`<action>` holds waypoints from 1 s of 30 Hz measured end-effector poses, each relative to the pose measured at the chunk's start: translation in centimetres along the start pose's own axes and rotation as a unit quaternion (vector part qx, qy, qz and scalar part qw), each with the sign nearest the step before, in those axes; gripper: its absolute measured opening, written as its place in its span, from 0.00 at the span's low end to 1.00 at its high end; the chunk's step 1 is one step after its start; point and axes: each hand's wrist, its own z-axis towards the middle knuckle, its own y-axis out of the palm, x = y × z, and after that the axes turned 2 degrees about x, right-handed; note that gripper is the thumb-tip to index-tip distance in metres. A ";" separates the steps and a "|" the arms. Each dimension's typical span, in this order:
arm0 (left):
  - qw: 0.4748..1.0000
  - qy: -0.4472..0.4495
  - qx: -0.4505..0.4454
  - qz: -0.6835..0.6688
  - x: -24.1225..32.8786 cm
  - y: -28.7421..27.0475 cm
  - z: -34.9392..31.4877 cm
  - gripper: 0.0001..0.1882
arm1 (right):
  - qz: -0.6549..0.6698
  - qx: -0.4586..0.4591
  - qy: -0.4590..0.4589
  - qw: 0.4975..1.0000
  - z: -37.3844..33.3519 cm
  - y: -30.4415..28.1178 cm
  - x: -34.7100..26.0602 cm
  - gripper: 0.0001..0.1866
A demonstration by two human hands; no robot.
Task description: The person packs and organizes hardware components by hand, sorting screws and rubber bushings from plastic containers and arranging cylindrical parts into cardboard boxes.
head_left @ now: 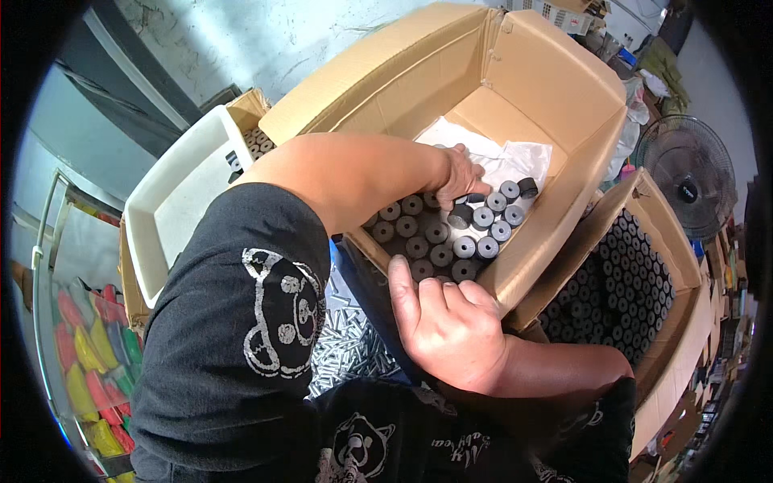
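A large cardboard box (pixel 555 64) stands in front of me, holding black cylinders with grey ends and a centre hole (pixel 483 217). Inside it lies a crumpled white sheet (pixel 527 157), partly under the cylinders. My left arm reaches across the box's left side. My left hand (pixel 457 173) is over the sheet, fingers apart and pointing down, with the fingertips at the edge of the cylinders; the contact is partly hidden. At the box's near edge, my right hand (pixel 451 326) has its fingers curled over the rim and its thumb raised.
To the right, a second cardboard box (pixel 676 274) is packed with similar cylinders, with a black fan (pixel 684 177) behind it. Left of my arm stands a white plastic tray (pixel 173 189). Below my arms lie many loose metal screws or bolts (pixel 346 346). Coloured bundles (pixel 93 346) hang far left.
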 end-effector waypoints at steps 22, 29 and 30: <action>0.852 -0.053 0.221 -0.471 -3.7 -6.1 -7.5 0.41 | -0.016 0.009 -0.008 1.000 -0.2 -0.2 -0.1 0.21; 0.659 0.018 0.253 -0.708 3.4 -9.6 -25.8 0.48 | -0.009 0.037 -0.014 0.999 -0.2 -0.2 -0.5 0.21; 0.647 0.002 0.274 -0.712 3.7 -8.8 -27.5 0.50 | -0.011 0.032 -0.018 0.999 -0.2 0.0 -0.3 0.21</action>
